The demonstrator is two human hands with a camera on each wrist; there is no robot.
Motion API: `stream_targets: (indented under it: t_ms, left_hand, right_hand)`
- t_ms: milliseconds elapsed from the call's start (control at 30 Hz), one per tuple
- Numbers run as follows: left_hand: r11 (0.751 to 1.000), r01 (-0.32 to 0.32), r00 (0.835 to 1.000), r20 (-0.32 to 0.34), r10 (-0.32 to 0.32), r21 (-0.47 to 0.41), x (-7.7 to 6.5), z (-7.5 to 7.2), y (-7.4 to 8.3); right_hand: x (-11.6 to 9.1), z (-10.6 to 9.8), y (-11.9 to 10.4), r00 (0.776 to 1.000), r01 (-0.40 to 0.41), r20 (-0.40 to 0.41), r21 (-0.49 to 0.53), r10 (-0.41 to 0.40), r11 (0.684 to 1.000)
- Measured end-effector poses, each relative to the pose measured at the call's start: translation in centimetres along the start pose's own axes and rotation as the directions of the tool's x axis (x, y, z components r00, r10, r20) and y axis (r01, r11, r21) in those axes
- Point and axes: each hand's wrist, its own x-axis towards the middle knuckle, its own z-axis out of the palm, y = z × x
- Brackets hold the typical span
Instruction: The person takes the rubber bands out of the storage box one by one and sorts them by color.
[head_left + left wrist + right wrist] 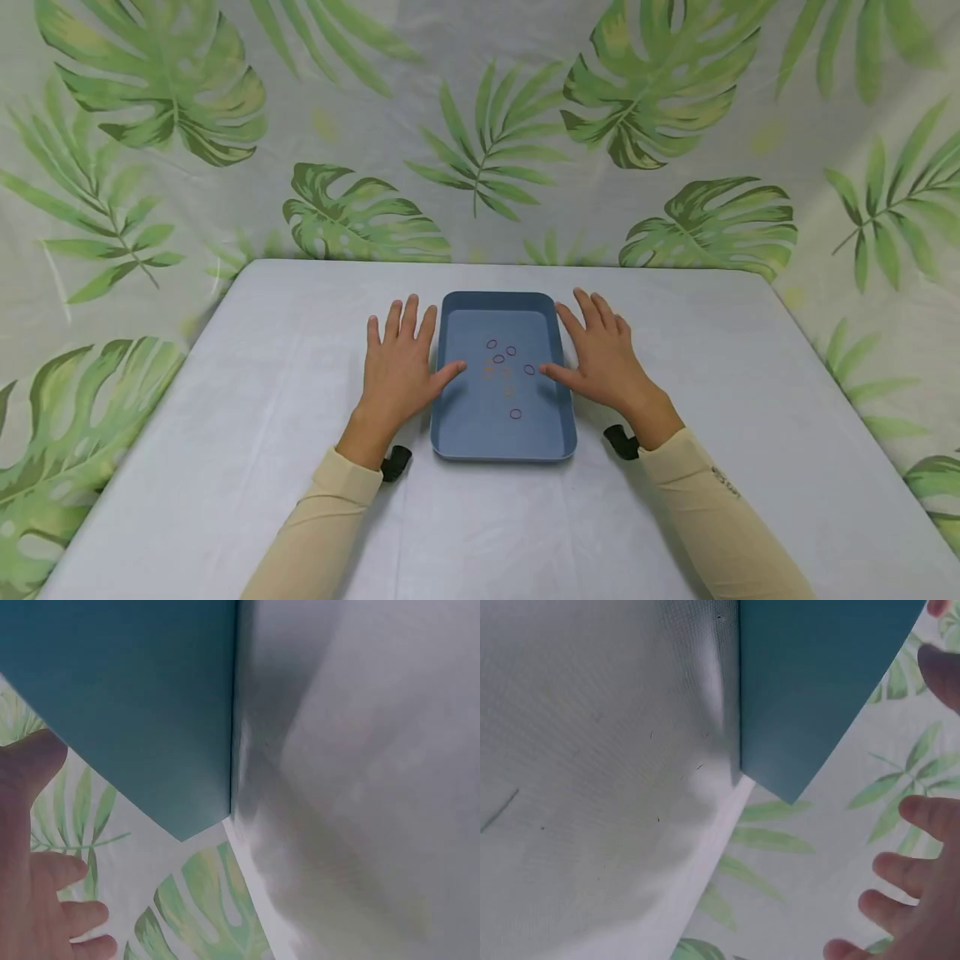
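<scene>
Head view: the left hand (397,371) and right hand (606,362) flank the blue tray (480,440), each grip spread with fingers extended; small rings (498,362) lie inside this tray, which stands on the white surface (480,533).

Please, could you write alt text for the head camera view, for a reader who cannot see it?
A person's left hand and right hand, fingers spread, frame a blue tray where thin dark-red and orange loops lie scattered. The tray stands on a white table; behind it is a leaf-patterned backdrop.
</scene>
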Motion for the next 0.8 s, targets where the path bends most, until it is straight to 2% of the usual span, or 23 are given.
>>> stream_targets:
  t_ms: [167,300,433,533,633,800]
  left_hand:
    - [0.999,-0.034,0.999,0.007,0.034,-0.032,0.0,-0.2,-0.1]
    - [0.992,-0.085,0.996,-0.015,0.084,-0.098,-0.1,-0.6,-0.2]
    - [0.976,-0.149,0.988,-0.065,0.14,-0.157,-0.3,-0.9,-0.5]
    - [0.959,-0.175,0.983,-0.09,0.158,-0.222,-0.5,-1.2,-0.7]
    - [0.933,-0.166,0.986,-0.078,0.149,-0.319,-0.5,-1.5,-0.9]
    - [0.884,-0.098,0.993,0.006,0.114,-0.457,-0.6,-2.0,-1.4]
  right_hand:
    - [0.0,-0.1,0.1,0.998,0.038,-0.056,0.033,-0.037,0.999]
    - [-0.1,-0.2,0.2,0.995,0.068,-0.076,0.106,-0.06,0.992]
    - [-0.3,-0.4,0.2,0.995,0.09,-0.07,0.194,-0.077,0.977]
    - [-0.5,-0.4,0.3,0.996,0.084,-0.044,0.24,-0.076,0.967]
    - [-0.6,-0.4,0.7,0.998,0.063,-0.009,0.274,-0.063,0.96]
    - [-0.9,-0.3,1.5,0.998,0.039,0.034,0.333,-0.054,0.942]
